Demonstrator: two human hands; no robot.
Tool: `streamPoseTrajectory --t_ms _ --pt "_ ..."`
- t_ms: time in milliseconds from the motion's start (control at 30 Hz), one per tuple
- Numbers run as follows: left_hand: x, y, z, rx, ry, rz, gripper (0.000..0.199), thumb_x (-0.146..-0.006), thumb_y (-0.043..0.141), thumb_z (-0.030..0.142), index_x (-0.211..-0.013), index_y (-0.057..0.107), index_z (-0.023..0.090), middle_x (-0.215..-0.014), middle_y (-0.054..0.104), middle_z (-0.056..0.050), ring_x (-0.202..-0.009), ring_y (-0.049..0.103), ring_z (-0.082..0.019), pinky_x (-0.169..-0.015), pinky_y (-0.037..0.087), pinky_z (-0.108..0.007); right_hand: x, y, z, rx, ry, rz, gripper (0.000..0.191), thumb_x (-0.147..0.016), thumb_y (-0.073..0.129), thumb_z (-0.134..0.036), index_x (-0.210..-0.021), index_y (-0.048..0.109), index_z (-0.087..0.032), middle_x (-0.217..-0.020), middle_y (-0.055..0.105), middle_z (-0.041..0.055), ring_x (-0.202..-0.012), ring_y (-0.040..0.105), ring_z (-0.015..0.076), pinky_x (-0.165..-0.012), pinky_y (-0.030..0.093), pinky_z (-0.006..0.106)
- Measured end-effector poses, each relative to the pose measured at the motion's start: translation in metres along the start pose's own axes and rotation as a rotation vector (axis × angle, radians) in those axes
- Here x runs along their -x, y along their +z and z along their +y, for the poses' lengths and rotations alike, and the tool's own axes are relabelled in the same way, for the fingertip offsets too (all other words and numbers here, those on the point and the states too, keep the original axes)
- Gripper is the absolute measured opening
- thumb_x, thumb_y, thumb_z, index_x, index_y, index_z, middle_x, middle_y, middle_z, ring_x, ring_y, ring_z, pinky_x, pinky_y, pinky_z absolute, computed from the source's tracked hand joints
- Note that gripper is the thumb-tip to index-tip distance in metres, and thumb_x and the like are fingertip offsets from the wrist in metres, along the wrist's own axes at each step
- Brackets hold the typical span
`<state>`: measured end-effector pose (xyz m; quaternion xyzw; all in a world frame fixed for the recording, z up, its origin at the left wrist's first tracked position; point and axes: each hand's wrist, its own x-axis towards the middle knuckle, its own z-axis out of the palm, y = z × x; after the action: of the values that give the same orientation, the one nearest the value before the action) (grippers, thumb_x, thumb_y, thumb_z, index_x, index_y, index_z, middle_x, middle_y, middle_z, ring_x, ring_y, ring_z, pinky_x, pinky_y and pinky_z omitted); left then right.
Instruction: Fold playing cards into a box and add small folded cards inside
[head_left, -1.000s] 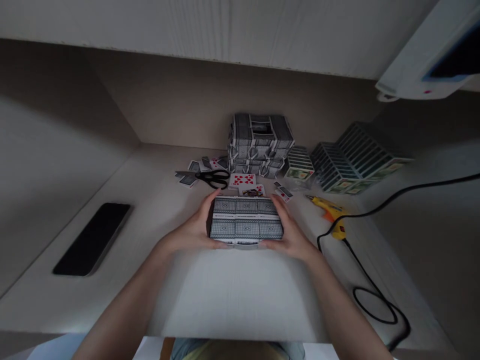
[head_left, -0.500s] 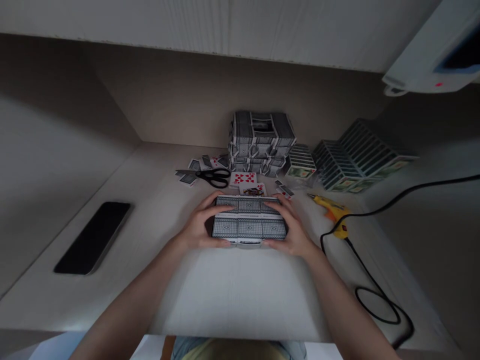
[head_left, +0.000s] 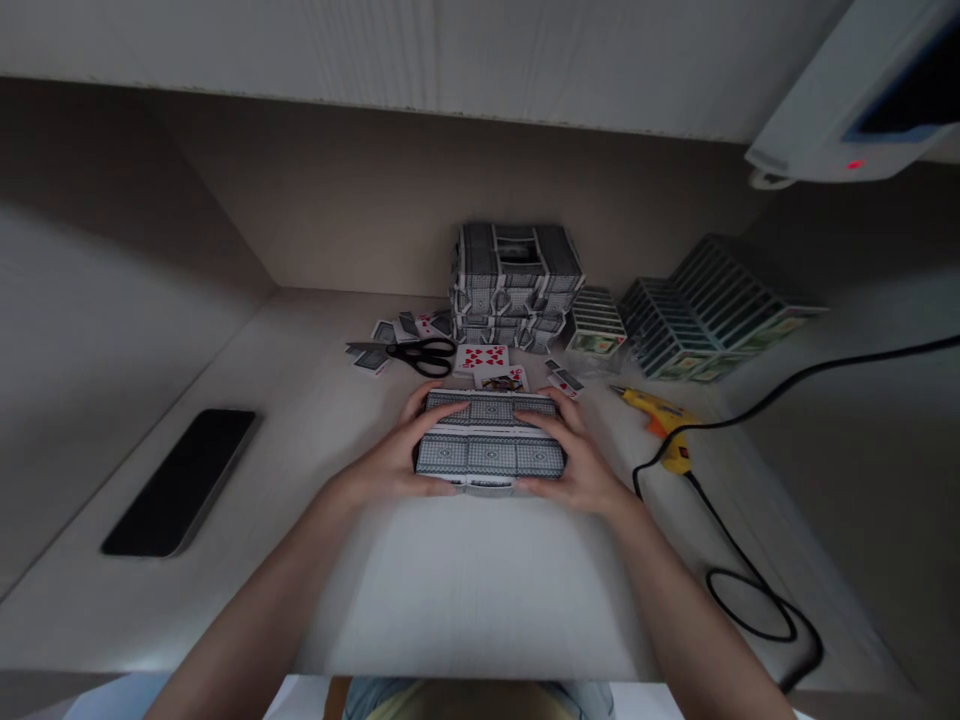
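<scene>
A box built from playing cards (head_left: pixel 491 456), patterned backs outward, sits low over the white desk in front of me. Around its left end my left hand (head_left: pixel 394 455) is closed, fingers over the top and thumb at the near edge. My right hand (head_left: pixel 581 455) grips the right end in the same way. Just beyond the box lie loose playing cards (head_left: pixel 482 357) with red hearts showing. Behind them stands a larger stacked card structure (head_left: pixel 517 270) with a rectangular opening in its top.
Black scissors (head_left: pixel 420 355) lie among card scraps at the back. A yellow glue gun (head_left: pixel 664 425) rests at right, its black cord (head_left: pixel 742 575) looping along that side. Several stacked card boxes (head_left: pixel 697 325) stand back right. A phone (head_left: pixel 182 482) lies at left. A shelf (head_left: pixel 420 60) overhangs the desk.
The view has shifted slightly, so everything on the desk appears moved a little left. Both hands keep the same grip on the card box.
</scene>
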<state>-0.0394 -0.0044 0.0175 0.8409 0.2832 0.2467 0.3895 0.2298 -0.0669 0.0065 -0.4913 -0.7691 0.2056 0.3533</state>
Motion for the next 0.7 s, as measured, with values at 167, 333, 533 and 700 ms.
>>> streamPoseTrajectory --t_ms 167,333,533,700 --pt "-0.001 -0.001 0.003 -0.067 0.029 0.039 0.067 -0.056 0.075 0.042 -0.117 0.054 0.024 -0.136 0.024 -0.007 -0.130 0.021 -0.031 -0.109 0.023 -0.045 -0.001 0.001 0.000 -0.013 -0.033 0.020 0.067 -0.055 0.076 -0.048 -0.116 0.056 -0.027 -0.140 0.026 0.0081 -0.128 0.029 0.0324 -0.105 0.026 0.048" --pt "0.000 0.000 0.003 -0.064 0.066 0.073 0.057 -0.053 0.077 0.040 -0.106 0.062 0.025 -0.134 0.027 -0.006 -0.129 0.024 -0.031 -0.108 0.025 -0.044 -0.002 0.002 -0.001 -0.039 -0.033 0.019 0.061 -0.054 0.076 -0.048 -0.108 0.060 -0.025 -0.140 0.027 0.0081 -0.128 0.030 0.0323 -0.105 0.027 0.047" --pt "0.002 -0.005 0.002 -0.025 0.003 -0.003 0.071 -0.057 0.075 0.040 -0.122 0.051 0.027 -0.138 0.020 -0.006 -0.133 0.016 -0.032 -0.111 0.020 -0.044 0.000 -0.005 0.002 -0.070 0.043 -0.122 0.082 -0.056 0.074 -0.051 -0.128 0.043 -0.028 -0.144 0.016 0.0073 -0.134 0.017 0.0309 -0.108 0.022 0.045" --pt "0.002 -0.013 0.004 0.035 -0.057 -0.120 0.090 -0.057 0.075 0.040 -0.136 0.031 0.029 -0.144 0.012 -0.007 -0.136 0.008 -0.033 -0.110 0.016 -0.049 0.001 -0.012 0.003 -0.097 0.091 -0.234 0.093 -0.054 0.075 -0.052 -0.135 0.034 -0.030 -0.149 0.002 0.0044 -0.137 0.007 0.0304 -0.110 0.018 0.046"
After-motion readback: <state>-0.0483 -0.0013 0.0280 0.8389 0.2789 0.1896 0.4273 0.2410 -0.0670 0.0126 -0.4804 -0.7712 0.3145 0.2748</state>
